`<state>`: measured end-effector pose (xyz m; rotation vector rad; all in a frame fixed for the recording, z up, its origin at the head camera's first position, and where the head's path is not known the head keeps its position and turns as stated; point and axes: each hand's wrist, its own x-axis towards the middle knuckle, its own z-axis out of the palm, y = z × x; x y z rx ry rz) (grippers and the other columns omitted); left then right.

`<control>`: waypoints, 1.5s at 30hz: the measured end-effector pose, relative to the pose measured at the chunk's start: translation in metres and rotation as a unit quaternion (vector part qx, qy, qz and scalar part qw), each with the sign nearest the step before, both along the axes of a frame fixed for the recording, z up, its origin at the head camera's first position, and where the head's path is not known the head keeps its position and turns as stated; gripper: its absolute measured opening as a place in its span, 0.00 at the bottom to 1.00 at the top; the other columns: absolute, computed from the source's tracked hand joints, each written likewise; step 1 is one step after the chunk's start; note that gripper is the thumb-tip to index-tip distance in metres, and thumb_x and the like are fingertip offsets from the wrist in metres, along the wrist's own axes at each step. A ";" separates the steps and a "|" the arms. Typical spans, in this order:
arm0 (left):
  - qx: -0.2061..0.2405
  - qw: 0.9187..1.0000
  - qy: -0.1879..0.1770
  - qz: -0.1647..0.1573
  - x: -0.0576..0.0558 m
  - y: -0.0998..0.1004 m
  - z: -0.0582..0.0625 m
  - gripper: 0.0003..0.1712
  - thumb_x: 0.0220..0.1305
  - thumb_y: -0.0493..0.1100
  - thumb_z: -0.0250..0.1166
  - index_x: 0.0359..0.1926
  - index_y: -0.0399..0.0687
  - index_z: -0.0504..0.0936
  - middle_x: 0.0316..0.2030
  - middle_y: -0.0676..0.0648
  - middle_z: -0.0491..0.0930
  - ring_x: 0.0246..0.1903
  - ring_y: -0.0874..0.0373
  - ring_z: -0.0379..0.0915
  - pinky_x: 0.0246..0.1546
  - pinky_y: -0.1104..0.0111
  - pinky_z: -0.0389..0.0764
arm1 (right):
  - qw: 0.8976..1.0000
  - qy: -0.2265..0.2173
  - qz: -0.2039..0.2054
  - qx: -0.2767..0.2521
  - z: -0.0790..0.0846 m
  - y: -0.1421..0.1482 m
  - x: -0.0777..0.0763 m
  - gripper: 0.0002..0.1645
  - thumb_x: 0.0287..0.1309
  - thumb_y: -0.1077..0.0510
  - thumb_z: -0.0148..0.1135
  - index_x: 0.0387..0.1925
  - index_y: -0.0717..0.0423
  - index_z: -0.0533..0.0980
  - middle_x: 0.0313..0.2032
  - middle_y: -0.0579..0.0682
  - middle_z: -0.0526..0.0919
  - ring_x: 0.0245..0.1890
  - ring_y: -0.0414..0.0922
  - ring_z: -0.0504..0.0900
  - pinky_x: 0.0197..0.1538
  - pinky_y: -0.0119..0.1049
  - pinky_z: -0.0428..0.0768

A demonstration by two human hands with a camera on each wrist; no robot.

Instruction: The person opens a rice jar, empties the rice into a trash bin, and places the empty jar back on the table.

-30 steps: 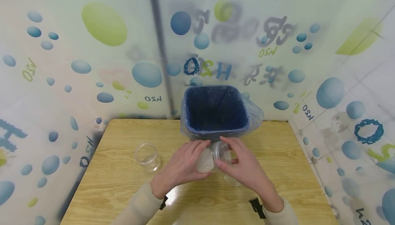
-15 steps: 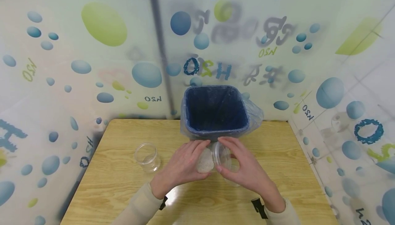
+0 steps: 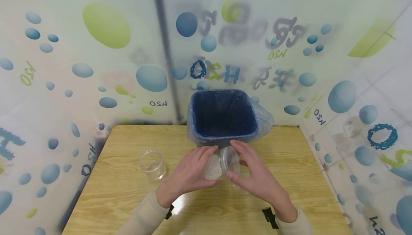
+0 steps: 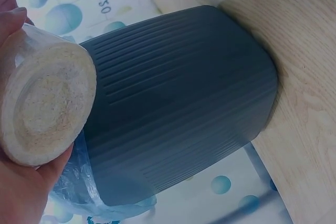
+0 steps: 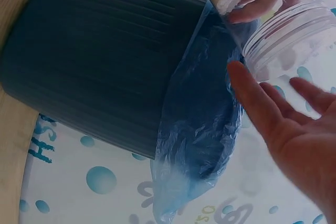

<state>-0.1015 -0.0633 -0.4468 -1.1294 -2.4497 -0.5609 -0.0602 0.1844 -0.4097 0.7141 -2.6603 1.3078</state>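
My left hand (image 3: pixel 190 170) grips a clear plastic jar (image 3: pixel 214 167), tilted on its side in front of the bin. Pale whitish grains, coarse-looking, fill its bottom end; in the left wrist view the round base (image 4: pixel 50 103) faces the camera. A clear ribbed cap or collar (image 3: pixel 229 160) forms the jar's right end. Around that end my right hand (image 3: pixel 255 177) is spread, thumb below and fingers above. Seen from the right wrist, its loosely bent fingers (image 5: pixel 249 90) stand close beside the ribbed end (image 5: pixel 289 40), not clasped round it.
A dark blue bin (image 3: pixel 194 120) lined with a bluish plastic bag (image 3: pixel 264 120) stands at the table's back edge. One clear jar (image 3: pixel 153 165) is on the table (image 3: pixel 128 202) at left. Another clear container (image 3: pixel 241 185) sits partly hidden beneath my right hand.
My right hand's fingers have shifted around the jar's ribbed end and loosened from it. My left hand holds the jar in nearly the same place; the head view has turned slightly.
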 end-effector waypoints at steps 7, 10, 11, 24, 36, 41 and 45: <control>0.007 1.000 -0.005 0.002 -0.001 0.000 -0.001 0.58 0.40 0.62 0.84 0.69 0.43 0.70 0.59 0.44 0.79 0.54 0.50 0.78 0.54 0.55 0.82 | 0.996 -0.041 -0.075 0.020 0.002 -0.006 0.002 0.44 0.68 0.40 0.65 0.77 0.54 0.63 0.71 0.58 0.70 0.57 0.55 0.81 0.43 0.40 0.88; 0.007 1.000 -0.005 0.001 -0.001 0.001 -0.001 0.58 0.39 0.61 0.84 0.69 0.42 0.71 0.58 0.44 0.79 0.54 0.50 0.78 0.53 0.55 0.82 | 0.995 -0.042 -0.083 0.030 0.002 -0.009 0.003 0.46 0.67 0.39 0.65 0.78 0.54 0.62 0.71 0.58 0.70 0.58 0.55 0.81 0.42 0.38 0.88; 0.006 1.000 -0.004 0.002 -0.001 0.001 -0.001 0.58 0.39 0.62 0.84 0.69 0.42 0.71 0.58 0.44 0.79 0.54 0.50 0.78 0.53 0.55 0.82 | 0.995 -0.044 -0.085 0.031 0.003 -0.010 0.003 0.47 0.67 0.38 0.65 0.78 0.54 0.62 0.72 0.58 0.70 0.59 0.55 0.80 0.42 0.38 0.88; -0.011 1.000 -0.008 0.008 0.000 0.001 0.001 0.57 0.42 0.64 0.82 0.69 0.43 0.70 0.58 0.46 0.79 0.54 0.51 0.78 0.54 0.56 0.82 | 0.993 -0.049 -0.098 0.048 0.008 -0.012 0.005 0.47 0.61 0.35 0.70 0.75 0.48 0.67 0.69 0.51 0.73 0.54 0.48 0.82 0.40 0.30 0.85; -0.010 1.000 0.006 0.004 0.001 0.000 0.001 0.58 0.41 0.63 0.83 0.69 0.43 0.70 0.58 0.45 0.79 0.54 0.50 0.78 0.54 0.56 0.82 | 0.999 -0.039 -0.022 -0.001 0.008 -0.006 0.005 0.48 0.60 0.45 0.75 0.77 0.49 0.64 0.72 0.52 0.69 0.64 0.52 0.75 0.50 0.39 0.86; -0.008 1.000 0.002 0.002 0.001 0.000 0.001 0.58 0.41 0.63 0.83 0.69 0.43 0.70 0.58 0.45 0.79 0.54 0.50 0.78 0.54 0.55 0.82 | 1.000 -0.009 0.005 -0.003 0.004 -0.002 0.004 0.50 0.59 0.49 0.75 0.78 0.52 0.62 0.73 0.53 0.67 0.67 0.54 0.72 0.53 0.43 0.85; -0.008 1.000 -0.002 0.002 0.001 0.000 0.002 0.57 0.41 0.62 0.83 0.70 0.43 0.70 0.58 0.45 0.79 0.54 0.50 0.78 0.55 0.55 0.82 | 1.000 0.006 0.022 -0.007 0.003 -0.001 0.003 0.51 0.57 0.52 0.76 0.77 0.52 0.62 0.73 0.52 0.67 0.68 0.53 0.71 0.56 0.48 0.84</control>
